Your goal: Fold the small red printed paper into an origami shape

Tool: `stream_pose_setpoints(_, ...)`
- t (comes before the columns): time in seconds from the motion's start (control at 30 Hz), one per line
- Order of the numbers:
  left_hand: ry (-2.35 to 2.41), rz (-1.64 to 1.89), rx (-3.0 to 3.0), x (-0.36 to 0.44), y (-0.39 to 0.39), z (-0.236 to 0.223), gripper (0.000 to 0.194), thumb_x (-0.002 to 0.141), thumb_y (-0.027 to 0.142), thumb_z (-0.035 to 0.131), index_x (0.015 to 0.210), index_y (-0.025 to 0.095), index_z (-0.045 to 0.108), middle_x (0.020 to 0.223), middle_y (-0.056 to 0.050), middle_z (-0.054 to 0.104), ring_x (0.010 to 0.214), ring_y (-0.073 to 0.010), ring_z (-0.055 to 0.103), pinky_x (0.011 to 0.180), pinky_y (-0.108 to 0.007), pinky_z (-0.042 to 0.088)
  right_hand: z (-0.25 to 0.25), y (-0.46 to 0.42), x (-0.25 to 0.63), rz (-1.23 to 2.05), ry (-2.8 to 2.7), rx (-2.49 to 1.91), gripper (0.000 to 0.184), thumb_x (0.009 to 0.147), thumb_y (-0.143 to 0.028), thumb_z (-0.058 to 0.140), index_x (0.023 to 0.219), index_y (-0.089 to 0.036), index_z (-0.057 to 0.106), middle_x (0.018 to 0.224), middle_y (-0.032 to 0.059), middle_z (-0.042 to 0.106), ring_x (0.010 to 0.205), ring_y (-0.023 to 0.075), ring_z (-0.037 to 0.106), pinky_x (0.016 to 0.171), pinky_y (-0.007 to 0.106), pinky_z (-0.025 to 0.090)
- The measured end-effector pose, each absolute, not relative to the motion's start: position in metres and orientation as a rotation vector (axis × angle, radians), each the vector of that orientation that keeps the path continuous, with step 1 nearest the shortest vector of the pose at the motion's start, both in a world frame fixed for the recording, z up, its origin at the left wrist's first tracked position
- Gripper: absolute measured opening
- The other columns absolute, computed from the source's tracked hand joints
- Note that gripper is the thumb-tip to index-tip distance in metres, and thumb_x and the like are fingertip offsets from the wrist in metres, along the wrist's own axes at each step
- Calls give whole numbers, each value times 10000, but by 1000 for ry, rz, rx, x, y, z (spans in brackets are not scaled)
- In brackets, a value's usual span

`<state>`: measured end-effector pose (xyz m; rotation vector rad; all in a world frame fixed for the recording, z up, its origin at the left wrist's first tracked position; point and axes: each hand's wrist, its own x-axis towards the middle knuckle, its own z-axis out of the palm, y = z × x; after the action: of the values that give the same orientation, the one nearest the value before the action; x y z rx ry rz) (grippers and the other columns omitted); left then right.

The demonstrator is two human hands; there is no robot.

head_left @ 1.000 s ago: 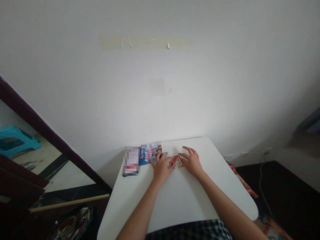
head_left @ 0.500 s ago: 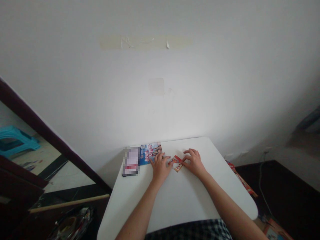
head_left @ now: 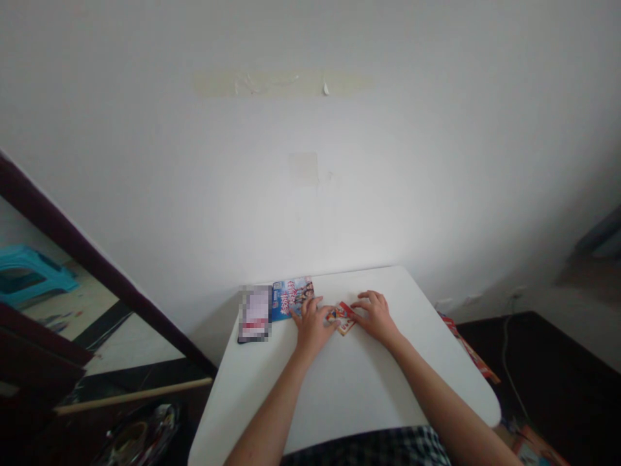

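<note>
A small piece of folded printed paper [head_left: 345,325], red, white and orange, lies on the white table [head_left: 359,382] between my two hands. My left hand [head_left: 313,325] holds the paper's left side with thumb and index finger, its other fingers raised and spread. At the right side, my right hand [head_left: 376,316] has its thumb and index finger closed on the red edge, the remaining fingers lifted. Beside my left hand is a blue printed leaflet [head_left: 286,303], partly covered by its fingers.
A phone-shaped item with a blurred face [head_left: 255,314] lies at the table's back left. Behind the table rises a white wall [head_left: 310,220]. On the left stand a bin [head_left: 140,437] with a stick [head_left: 136,396] above it and a blue plastic stool [head_left: 33,272].
My left thumb has slid slightly right and down over the paper, covering more of it. The paper has turned a little, and my right hand has shifted slightly left.
</note>
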<state>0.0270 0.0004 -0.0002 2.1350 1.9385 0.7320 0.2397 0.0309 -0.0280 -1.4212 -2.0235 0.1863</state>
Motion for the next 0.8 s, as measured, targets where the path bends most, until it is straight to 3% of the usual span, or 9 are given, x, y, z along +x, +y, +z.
stream_pose_setpoints(0.4,1938,770,2193,27,-1,-2,400,743,399,779,1133,436,697,1419,-9,542,1391,-335,347,1145,-737,71,-36,38,243,236,-1995,-1358,66,776,-353,757,769,-287,760,1201,52,648,1285,324,447,1062,531,372)
stream_pose_setpoints(0.8,1981,819,2170,26,2,-6,513,814,343,692,1313,378,573,1440,-54,530,1375,-324,391,1129,-732,173,-38,45,246,314,-1734,-1192,214,850,-453,663,796,-247,689,1061,77,692,1173,289,525,1017,505,433)
